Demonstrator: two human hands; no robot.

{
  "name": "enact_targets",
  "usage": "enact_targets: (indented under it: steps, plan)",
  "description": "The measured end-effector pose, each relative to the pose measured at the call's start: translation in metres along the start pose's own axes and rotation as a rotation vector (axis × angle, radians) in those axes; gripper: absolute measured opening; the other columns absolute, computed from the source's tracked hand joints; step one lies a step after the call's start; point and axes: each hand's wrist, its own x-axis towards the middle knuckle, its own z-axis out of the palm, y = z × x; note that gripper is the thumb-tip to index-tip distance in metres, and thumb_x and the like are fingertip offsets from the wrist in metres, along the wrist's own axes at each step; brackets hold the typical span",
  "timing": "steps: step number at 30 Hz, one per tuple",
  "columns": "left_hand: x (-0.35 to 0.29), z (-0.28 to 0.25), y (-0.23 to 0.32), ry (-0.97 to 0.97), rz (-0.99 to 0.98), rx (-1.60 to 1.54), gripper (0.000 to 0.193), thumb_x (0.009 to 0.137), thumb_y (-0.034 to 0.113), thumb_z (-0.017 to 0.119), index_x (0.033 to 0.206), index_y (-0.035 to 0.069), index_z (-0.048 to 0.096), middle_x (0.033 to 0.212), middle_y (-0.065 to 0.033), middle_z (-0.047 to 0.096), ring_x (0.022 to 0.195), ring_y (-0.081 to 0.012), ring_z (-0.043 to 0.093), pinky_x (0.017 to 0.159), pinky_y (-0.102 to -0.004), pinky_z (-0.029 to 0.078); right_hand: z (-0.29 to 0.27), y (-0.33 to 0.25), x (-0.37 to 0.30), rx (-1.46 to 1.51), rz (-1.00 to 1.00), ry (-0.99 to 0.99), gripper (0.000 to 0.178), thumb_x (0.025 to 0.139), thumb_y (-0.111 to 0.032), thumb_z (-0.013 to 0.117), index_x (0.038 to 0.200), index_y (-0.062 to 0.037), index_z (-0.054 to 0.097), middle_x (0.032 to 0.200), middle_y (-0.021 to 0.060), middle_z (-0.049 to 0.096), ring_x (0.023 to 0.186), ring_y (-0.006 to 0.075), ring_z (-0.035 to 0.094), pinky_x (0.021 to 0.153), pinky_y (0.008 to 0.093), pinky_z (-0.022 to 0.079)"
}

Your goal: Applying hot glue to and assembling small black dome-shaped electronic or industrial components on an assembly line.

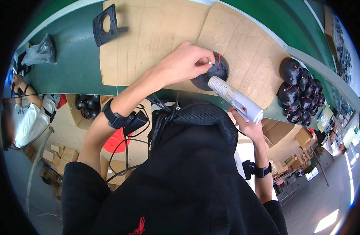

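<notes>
On the cardboard in front of me lies a glossy black dome-shaped part (223, 71) with a thin red wire (219, 58) on it. My left hand (190, 62) reaches over its left side, thumb and fingers pinched together. A tiny white piece (210, 62) shows at those fingertips; its kind is too small to make out. Wrapped around the lower end of a white cartridge-like tube (237, 98) is my right hand (248, 126), partly hidden behind it. The tube is tilted, and its ridged upper end overlaps the dome's lower edge in the picture.
Several similar black domes with red wires (301, 92) are heaped at the right of the table. A black frame with a round hole (105, 25) lies at the far left of the cardboard (156, 23). Another person (31, 121) sits at the left, near a plastic bag (40, 51).
</notes>
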Motion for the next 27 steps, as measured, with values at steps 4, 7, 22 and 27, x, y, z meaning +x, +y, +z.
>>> enact_targets:
  steps: [4, 7, 22, 27]
  plan:
    - [-0.016, -0.005, -0.005, 0.020, -0.058, -0.010, 0.012, 0.089, 0.007, 0.069, 0.100, 0.002, 0.071, 0.079, -0.0111, 0.072, 0.071, -0.0184, 0.069, 0.072, -0.0311, 0.057, 0.003, -0.002, -0.004, 0.050, 0.008, 0.003, 0.016, 0.088, -0.006, 0.069, 0.103, -0.0013, 0.071, 0.084, 0.0038, 0.072, 0.073, 0.0109, 0.064, 0.067, 0.0270, 0.052]
    - [-0.024, -0.009, -0.009, 0.041, -0.076, -0.037, 0.012, 0.089, 0.008, 0.070, 0.099, 0.002, 0.071, 0.078, -0.0099, 0.072, 0.071, -0.0173, 0.069, 0.073, -0.0308, 0.056, 0.003, 0.007, 0.002, 0.098, -0.085, 0.003, 0.016, 0.089, -0.006, 0.069, 0.105, -0.0021, 0.073, 0.089, 0.0032, 0.074, 0.072, 0.0106, 0.064, 0.066, 0.0260, 0.053]
    - [-0.071, -0.018, -0.128, 0.085, -0.384, 0.054, 0.037, 0.086, 0.000, 0.070, 0.122, 0.004, 0.061, 0.085, -0.0042, 0.066, 0.079, -0.0111, 0.065, 0.074, -0.0262, 0.054, -0.051, 0.079, 0.002, 0.260, 0.203, 0.410, 0.034, 0.096, -0.021, 0.064, 0.119, 0.0037, 0.062, 0.102, 0.0125, 0.073, 0.064, 0.0173, 0.070, 0.054, 0.0268, 0.052]
    - [-0.045, 0.006, -0.100, 0.038, -0.237, 0.144, 0.052, 0.083, 0.003, 0.073, 0.131, 0.004, 0.054, 0.105, -0.0103, 0.066, 0.095, -0.0202, 0.067, 0.084, -0.0321, 0.056, -0.056, 0.086, 0.011, 0.090, 0.322, 0.443, 0.031, 0.091, -0.023, 0.068, 0.104, 0.0049, 0.068, 0.083, 0.0108, 0.073, 0.054, 0.0176, 0.069, 0.045, 0.0274, 0.049]
